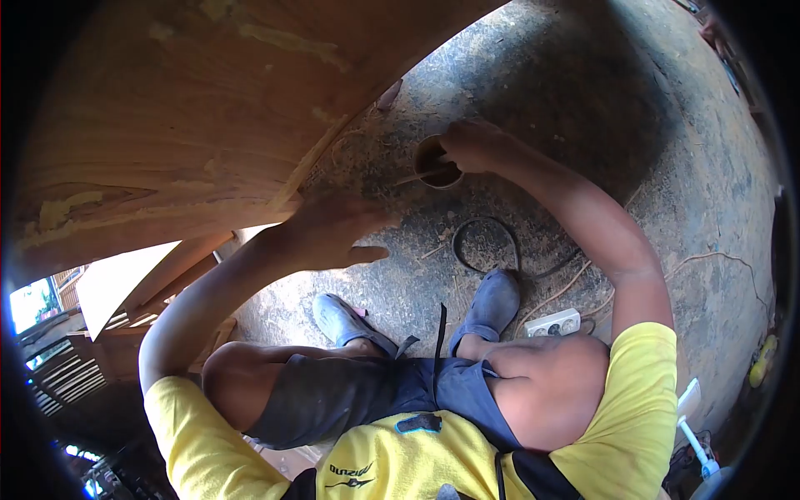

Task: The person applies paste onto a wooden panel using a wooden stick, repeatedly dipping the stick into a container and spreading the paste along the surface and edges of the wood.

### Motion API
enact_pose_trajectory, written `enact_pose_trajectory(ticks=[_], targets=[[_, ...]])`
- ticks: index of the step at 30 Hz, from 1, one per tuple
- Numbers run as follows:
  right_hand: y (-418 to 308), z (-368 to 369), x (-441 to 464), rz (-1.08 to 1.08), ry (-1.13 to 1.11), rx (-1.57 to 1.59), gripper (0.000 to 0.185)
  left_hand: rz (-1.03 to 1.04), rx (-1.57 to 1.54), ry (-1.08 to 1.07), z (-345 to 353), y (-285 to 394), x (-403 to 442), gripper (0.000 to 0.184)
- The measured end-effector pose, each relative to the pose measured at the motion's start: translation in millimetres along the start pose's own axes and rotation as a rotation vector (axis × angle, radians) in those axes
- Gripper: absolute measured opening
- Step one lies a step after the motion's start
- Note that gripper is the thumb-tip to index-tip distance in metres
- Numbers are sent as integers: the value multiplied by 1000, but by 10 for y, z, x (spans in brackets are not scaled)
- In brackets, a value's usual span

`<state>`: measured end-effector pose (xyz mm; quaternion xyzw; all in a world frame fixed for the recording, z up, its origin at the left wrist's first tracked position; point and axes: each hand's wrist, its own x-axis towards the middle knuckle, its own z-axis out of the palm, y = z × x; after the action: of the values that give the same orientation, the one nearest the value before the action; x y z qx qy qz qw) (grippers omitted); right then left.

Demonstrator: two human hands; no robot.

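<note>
At the frame's upper centre, the right hand (475,147) curls over the rim of a round container (426,153); its exact hold is unclear. Left of centre, the left hand (337,232) is open, empty, near the wooden panel (183,108).

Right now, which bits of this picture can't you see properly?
- Head view: what the round container holds; shadow and the right hand hide it.
- Head view: whether that hand grips the stick; shadow and the hand itself hide the fingertips.
- Head view: the left hand; its finger outlines are blurred.
- Head view: the wooden panel; the top edge cuts it off.
- Head view: the yellow thing far right; too small to name.
</note>
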<state>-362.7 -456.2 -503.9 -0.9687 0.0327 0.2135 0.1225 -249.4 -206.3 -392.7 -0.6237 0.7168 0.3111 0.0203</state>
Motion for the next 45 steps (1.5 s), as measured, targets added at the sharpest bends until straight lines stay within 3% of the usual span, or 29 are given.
enact_pose_trajectory(ticks=[5,7,8,10,14,16,23,25,29,31,34,38,40,41,43,44,45], targets=[[411,36,-217,56,-22,237,22,67,153,-111,603,-359,533,53],[375,56,-366,74,191,223,22,-2,165,-157,649,-385,587,60],[328,56,-386,79,187,218,22,4,162,-153,679,-400,607,60],[190,13,-343,128,102,36,20,-8,123,34,822,-506,663,72],[-121,226,34,124,77,-71,19,80,155,271,1152,-654,920,77],[-201,273,119,26,-47,-91,20,-172,310,36,1107,-577,1000,73],[279,62,-264,65,-13,144,20,-99,462,241,1586,-745,1178,61],[284,-72,-458,212,-89,510,22,-79,366,236,1600,-746,1213,55],[508,155,-655,243,-39,876,24,-112,350,151,1495,-649,1179,43],[511,129,-743,233,29,1156,28,-10,369,256,1482,-728,1247,27],[470,-94,-859,132,148,1212,30,-14,364,300,1477,-834,1133,15],[331,-664,-843,113,319,1231,28,61,357,296,1548,-1239,652,13],[364,-956,-769,51,402,1157,33,75,411,108,1627,-1460,403,19],[391,-1123,-719,49,415,1150,33,78,422,115,1629,-1522,247,19],[477,-1475,-588,-4,456,1156,37,18,149,241,1525,-1550,-15,25],[566,-1588,-497,8,471,1147,37,36,156,247,1519,-1565,-94,25],[661,-1669,-382,-45,598,1171,38,-68,16,215,1535,-1571,-173,28]])
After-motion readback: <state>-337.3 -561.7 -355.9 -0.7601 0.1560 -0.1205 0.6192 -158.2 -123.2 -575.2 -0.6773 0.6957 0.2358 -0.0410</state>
